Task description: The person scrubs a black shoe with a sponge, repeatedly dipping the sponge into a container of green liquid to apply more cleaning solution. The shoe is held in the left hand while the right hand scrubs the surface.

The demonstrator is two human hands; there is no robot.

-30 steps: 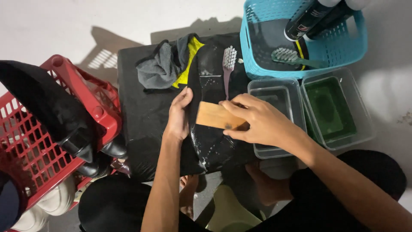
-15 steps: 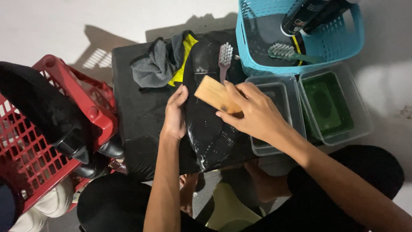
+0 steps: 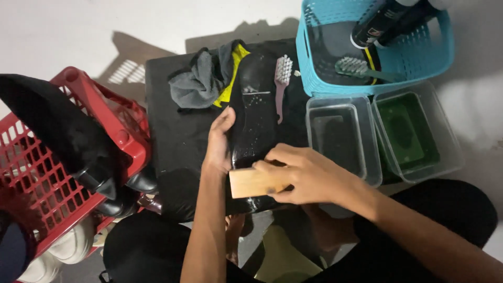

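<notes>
**Wooden brush on a wet black insole, tubs and baskets around**

Nearest the camera, the right hand [image 3: 306, 175] has its fingers wrapped tight round a wooden-backed brush [image 3: 254, 182], which lies across the near end of a wet, glossy black insole [image 3: 255, 123]. The left hand [image 3: 219, 140] lies flat along the insole's left edge, fingers straight and close together, pressing it down. The insole lies lengthwise on a black work surface [image 3: 175, 144], its far end pointing away from the person.

To the right of the insole, touching side by side, stand two clear plastic tubs: the nearer-in clear tub [image 3: 338, 137] holds a smaller dark tray, and the green-lined tub [image 3: 416, 131] shows green liquid or a green insert; which one cannot be told. Beyond them sits a blue plastic basket [image 3: 312, 63] holding a green-bristled brush [image 3: 361, 68] and dark spray cans [image 3: 380, 21] leaning against its far wall.

On the surface's far part, a small white-bristled brush [image 3: 282, 86] lies just beside the insole's right edge, and a crumpled grey cloth [image 3: 196, 84] with a yellow cloth [image 3: 233, 78] under it lies at the left.

At the left edge of the surface, a red plastic basket [image 3: 118, 123] presses close, holding black shoes [image 3: 78, 141] and pale ones lower down. The barest stretch of the surface lies between the left hand and the red basket; the right side is hemmed in by the tubs.
</notes>
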